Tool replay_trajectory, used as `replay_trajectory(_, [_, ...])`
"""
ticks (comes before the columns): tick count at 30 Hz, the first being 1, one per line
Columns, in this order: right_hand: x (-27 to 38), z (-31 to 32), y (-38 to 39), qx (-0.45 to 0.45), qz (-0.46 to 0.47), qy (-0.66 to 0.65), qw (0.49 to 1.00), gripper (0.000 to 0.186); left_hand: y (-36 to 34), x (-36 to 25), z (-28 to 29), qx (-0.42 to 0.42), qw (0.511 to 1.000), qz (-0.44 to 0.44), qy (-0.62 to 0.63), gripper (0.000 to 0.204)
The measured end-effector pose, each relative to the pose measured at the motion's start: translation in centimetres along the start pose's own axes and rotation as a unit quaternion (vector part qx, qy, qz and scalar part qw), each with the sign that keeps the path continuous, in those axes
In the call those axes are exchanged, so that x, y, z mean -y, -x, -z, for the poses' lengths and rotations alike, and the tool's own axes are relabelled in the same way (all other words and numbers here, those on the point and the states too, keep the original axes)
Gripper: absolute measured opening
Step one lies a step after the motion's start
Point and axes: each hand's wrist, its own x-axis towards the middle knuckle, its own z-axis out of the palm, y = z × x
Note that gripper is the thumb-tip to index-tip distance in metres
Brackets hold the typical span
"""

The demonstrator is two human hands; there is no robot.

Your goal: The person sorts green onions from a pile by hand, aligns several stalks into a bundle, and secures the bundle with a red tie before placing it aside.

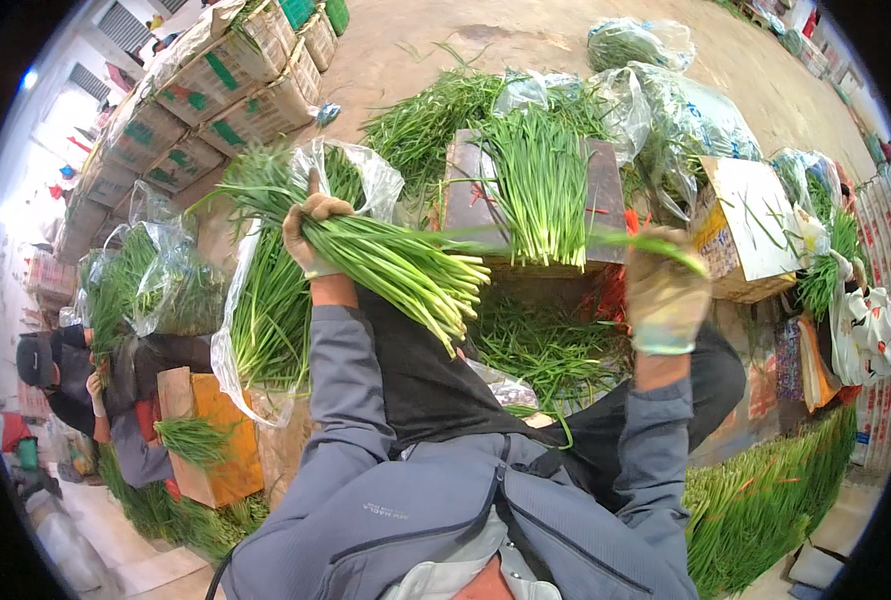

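Bare concrete floor [526,40], stacked cardboard boxes [216,90] left.

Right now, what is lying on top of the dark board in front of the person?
On the dark board lies a pile of green onions, white ends toward the person. The board's middle is covered by them, so anything beneath cannot be seen.

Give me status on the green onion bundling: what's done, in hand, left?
Done: a trimmed pile of green onions lies on the brown board. In hand: the left hand grips a thick bundle, and the right hand holds one long stalk. Left: loose onions below the board, plus plastic bags of greens nearby.
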Motion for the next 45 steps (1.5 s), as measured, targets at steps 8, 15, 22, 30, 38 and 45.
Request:
replay_trajectory(8, [3.1, -6.2, -7.2, 0.122, 0.169, 0.070, 0.976, 0.023, 2.0, 4.9, 1.7, -0.098, 0.989, 0.055, 0.092, 0.025])
replay_trajectory(15, [-8.2, -8.1, -3.7, 0.383, -0.070, 0.536, 0.749, 0.014, 3.8, 7.7, 2.4, -0.033, 0.988, 0.132, -0.067, 0.028])
replay_trajectory(22, [-10.7, -3.4, 0.0, 0.283, -0.249, 0.401, 0.835, 0.012, 3.9, 8.2, 0.6, 0.002, 0.990, 0.133, -0.047, 0.026])
replay_trajectory(30, [-2.3, 0.4, 0.9, 0.357, -0.405, 0.587, 0.603, 0.033, 3.0, 5.3, -0.4, 0.063, 0.985, 0.097, 0.131, 0.022])
replay_trajectory(38, [-8.0, -5.1, 1.0, 0.255, -0.146, 0.650, 0.701, 0.036, 2.2, 5.6, -2.3, 0.128, 0.977, 0.102, 0.134, 0.019])
replay_trajectory(45, [-15.3, -6.5, -0.4, 0.220, -0.236, 0.499, 0.804, 0.040, 2.5, 8.6, -3.0, 0.160, 0.976, 0.138, 0.054, 0.085])
